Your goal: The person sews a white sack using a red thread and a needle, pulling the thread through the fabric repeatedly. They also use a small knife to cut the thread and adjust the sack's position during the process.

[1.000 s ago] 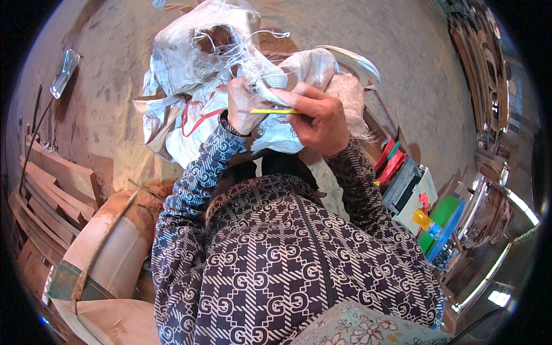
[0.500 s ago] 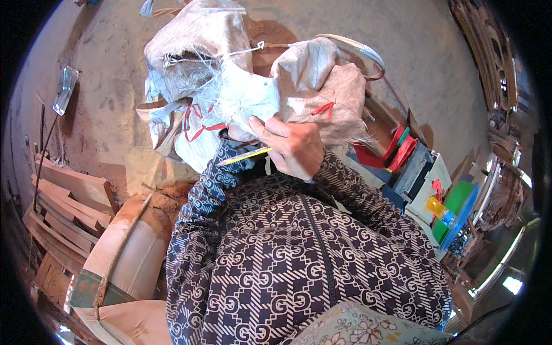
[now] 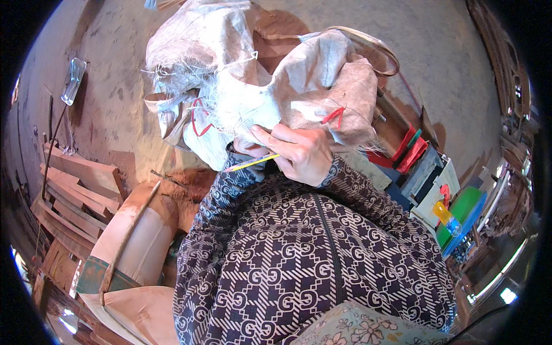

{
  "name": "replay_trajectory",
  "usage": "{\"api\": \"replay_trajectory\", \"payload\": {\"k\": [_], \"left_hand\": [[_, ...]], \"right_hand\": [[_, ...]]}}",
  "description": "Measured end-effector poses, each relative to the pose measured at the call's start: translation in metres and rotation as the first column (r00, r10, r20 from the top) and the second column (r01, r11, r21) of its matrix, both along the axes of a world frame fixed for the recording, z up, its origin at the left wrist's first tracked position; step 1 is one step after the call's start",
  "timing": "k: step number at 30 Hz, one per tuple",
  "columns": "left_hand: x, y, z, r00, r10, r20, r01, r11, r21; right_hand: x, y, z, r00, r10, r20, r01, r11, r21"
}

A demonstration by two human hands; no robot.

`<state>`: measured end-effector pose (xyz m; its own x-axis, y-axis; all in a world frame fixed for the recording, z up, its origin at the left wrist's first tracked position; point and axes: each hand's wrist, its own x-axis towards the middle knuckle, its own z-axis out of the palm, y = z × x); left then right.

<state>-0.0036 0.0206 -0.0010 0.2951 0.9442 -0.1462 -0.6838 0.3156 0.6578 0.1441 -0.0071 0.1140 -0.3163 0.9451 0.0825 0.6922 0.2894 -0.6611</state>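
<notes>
In front of my chest is a bulky bundle of worn white and tan woven sacks (image 3: 244, 109), with frayed threads and red ties. My right hand (image 3: 307, 155) is closed at its near edge, fingertips against the white cloth. Clasped in that hand is a yellow pencil (image 3: 252, 163), its pointed end toward the left. Of my left hand (image 3: 246, 148), only a small part shows beneath the right fingers, at the sack's edge. Its fingers are hidden by the right hand and the cloth.
Stacked wooden boards (image 3: 80, 192) lie at the left, near a long-handled tool with a shiny blade (image 3: 73, 80). Closer stands a dusty cloth-covered roll (image 3: 141, 221) with a stick (image 3: 129, 236) across it. At the right are red cloth (image 3: 411, 155), a green disc (image 3: 466, 201) and a yellow-and-clear bottle (image 3: 445, 215).
The whole view has shifted slightly, so the surroundings and both arms appear farther right. My right hand stays at the sack's edge with the pencil in it.
</notes>
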Motion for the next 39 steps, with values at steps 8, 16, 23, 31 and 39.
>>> {"api": "replay_trajectory", "payload": {"k": [8, 16, 23, 31, 39], "left_hand": [[0.006, 0.008, 0.050, 0.871, 0.249, 0.424, -0.033, 0.890, -0.455], [0.008, 0.014, 0.068, 0.988, 0.053, 0.142, 0.035, 0.830, -0.556], [0.007, 0.014, 0.064, 0.971, 0.079, 0.227, 0.072, 0.807, -0.586], [0.013, 0.011, 0.075, 0.982, 0.145, 0.119, -0.044, 0.793, -0.607], [0.005, 0.010, 0.065, 0.972, 0.138, 0.192, 0.004, 0.802, -0.597]], "right_hand": [[-0.003, 0.006, 0.004, 0.997, -0.027, -0.066, 0.028, 0.999, 0.020], [-0.001, 0.007, 0.001, 0.998, 0.058, 0.008, -0.058, 0.998, -0.033], [-0.001, 0.009, -0.003, 0.996, 0.038, -0.075, -0.043, 0.997, -0.067], [0.004, 0.011, -0.003, 0.993, 0.080, -0.091, -0.089, 0.991, -0.099], [-0.001, 0.012, -0.003, 0.994, 0.107, -0.036, -0.109, 0.991, -0.078]]}}
